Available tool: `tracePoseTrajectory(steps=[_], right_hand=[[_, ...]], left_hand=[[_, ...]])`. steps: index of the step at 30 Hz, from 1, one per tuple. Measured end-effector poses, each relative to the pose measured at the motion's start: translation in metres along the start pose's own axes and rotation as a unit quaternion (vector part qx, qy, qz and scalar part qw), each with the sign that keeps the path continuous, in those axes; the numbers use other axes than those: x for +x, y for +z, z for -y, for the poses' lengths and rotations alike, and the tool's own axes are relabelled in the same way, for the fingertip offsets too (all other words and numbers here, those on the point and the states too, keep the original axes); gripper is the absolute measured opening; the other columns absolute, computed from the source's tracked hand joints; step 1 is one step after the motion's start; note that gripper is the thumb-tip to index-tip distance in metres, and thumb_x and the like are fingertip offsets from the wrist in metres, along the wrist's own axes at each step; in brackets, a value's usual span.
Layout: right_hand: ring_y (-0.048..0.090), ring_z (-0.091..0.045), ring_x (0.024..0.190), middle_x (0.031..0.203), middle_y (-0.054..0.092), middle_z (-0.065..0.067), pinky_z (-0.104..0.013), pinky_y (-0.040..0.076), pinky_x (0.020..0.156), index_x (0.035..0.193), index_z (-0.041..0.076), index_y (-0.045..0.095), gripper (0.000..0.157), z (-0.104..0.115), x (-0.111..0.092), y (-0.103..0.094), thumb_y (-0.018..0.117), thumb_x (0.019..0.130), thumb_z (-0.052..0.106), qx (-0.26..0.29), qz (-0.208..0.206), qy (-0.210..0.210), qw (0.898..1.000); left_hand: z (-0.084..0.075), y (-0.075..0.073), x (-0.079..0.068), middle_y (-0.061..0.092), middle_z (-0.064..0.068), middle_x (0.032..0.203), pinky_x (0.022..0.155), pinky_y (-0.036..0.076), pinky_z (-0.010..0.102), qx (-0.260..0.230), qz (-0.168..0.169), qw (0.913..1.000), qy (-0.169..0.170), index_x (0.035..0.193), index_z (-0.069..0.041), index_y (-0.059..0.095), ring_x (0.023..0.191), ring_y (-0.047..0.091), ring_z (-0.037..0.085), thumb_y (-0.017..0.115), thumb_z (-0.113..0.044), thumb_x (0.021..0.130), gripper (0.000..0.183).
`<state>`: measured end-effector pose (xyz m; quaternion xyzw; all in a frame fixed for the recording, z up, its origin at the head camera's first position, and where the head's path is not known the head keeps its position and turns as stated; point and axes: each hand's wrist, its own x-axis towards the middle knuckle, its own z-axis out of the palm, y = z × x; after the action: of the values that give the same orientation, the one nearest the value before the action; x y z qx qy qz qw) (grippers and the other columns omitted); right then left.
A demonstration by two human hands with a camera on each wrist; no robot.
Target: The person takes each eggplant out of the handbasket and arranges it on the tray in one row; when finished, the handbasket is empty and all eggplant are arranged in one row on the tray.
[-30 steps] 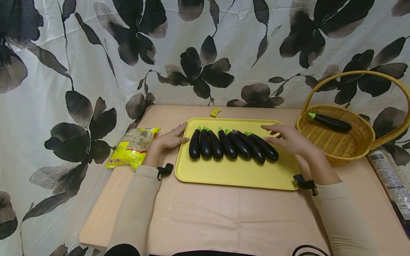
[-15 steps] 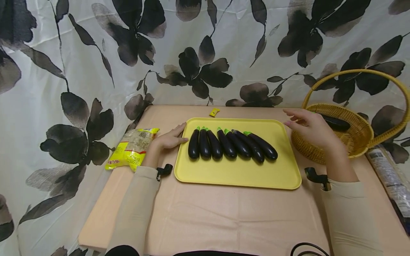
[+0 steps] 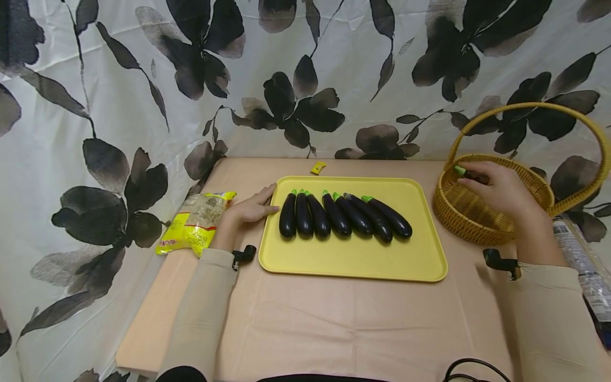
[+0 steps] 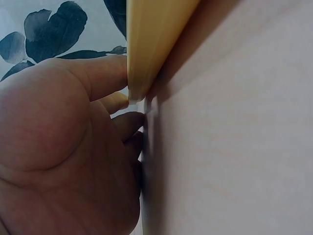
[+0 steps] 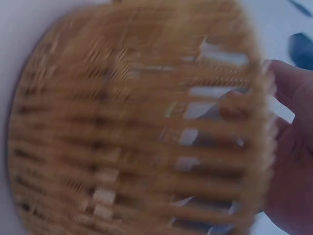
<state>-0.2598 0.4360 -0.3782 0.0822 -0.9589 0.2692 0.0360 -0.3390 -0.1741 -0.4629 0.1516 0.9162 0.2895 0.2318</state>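
In the head view, several dark purple eggplants [image 3: 336, 215] with green stems lie side by side on a yellow tray [image 3: 353, 260]. My left hand [image 3: 250, 208] rests at the tray's left edge, its thumb against the rim in the left wrist view. My right hand [image 3: 501, 188] reaches into a yellow wicker basket [image 3: 458, 220], thumb and fingers around one eggplant [image 3: 474, 178]. The green stem pokes out past the fingertips, and the hand covers most of the body. Through the basket's slats, the right wrist view shows the fingers only partly, with blur.
A yellow snack-style bag [image 3: 195, 223] lies beside my left wrist. A small yellow packet [image 3: 318, 167] sits behind the tray. The basket's tall handle [image 3: 530, 107] arches above my right hand. A plastic-wrapped pack [image 3: 579, 254] lies at the right, and a black cable [image 3: 472, 362] at the front.
My right hand has moved right from above the tray's eggplants into the basket and taken hold of the eggplant there. My left hand has stayed at the tray's edge.
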Motion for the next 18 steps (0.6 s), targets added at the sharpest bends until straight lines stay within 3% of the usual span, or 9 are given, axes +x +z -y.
tracePoseTrajectory(steps=[3, 8, 13, 18], right_hand=[[0.055, -0.048, 0.119, 0.140, 0.056, -0.031, -0.067, 0.049, 0.092, 0.152, 0.005, 0.052, 0.054, -0.017, 0.006, -0.002, 0.060, 0.107, 0.033, -0.006, 0.007, 0.009, 1.000], [0.042, -0.058, 0.134, 0.148, 0.048, -0.036, -0.079, 0.034, 0.105, 0.153, 0.003, 0.050, 0.054, -0.038, 0.016, -0.006, 0.060, 0.107, 0.028, -0.020, 0.025, 0.012, 0.999], [0.032, -0.063, 0.140, 0.155, 0.039, -0.039, -0.080, 0.026, 0.111, 0.156, 0.002, 0.045, 0.057, -0.055, 0.024, -0.010, 0.060, 0.107, 0.025, -0.036, 0.055, 0.018, 0.998], [0.027, -0.065, 0.141, 0.158, 0.030, -0.041, -0.081, 0.022, 0.111, 0.163, 0.007, 0.031, 0.065, -0.075, 0.030, -0.010, 0.058, 0.108, 0.028, -0.035, 0.101, 0.045, 0.993]], left_hand=[[0.000, 0.000, 0.000, -0.003, 0.002, 0.177, 0.134, -0.001, 0.048, 0.004, 0.001, 1.0000, 0.000, 0.169, -0.024, 0.000, 0.163, -0.009, 0.022, 0.052, -0.047, 0.105, 0.086], [0.001, 0.000, 0.000, -0.003, 0.002, 0.177, 0.134, -0.001, 0.047, 0.002, 0.001, 1.0000, 0.000, 0.169, -0.025, -0.001, 0.163, -0.009, 0.022, 0.053, -0.047, 0.105, 0.086], [-0.004, -0.001, -0.003, -0.002, 0.005, 0.177, 0.133, -0.002, 0.050, -0.007, 0.002, 1.0000, 0.003, 0.169, -0.021, 0.000, 0.163, -0.009, 0.025, 0.054, -0.044, 0.105, 0.087], [-0.007, -0.002, -0.006, -0.004, 0.002, 0.177, 0.133, -0.004, 0.048, -0.006, 0.007, 1.0000, -0.003, 0.169, -0.022, -0.001, 0.163, -0.011, 0.022, 0.053, -0.046, 0.106, 0.086]])
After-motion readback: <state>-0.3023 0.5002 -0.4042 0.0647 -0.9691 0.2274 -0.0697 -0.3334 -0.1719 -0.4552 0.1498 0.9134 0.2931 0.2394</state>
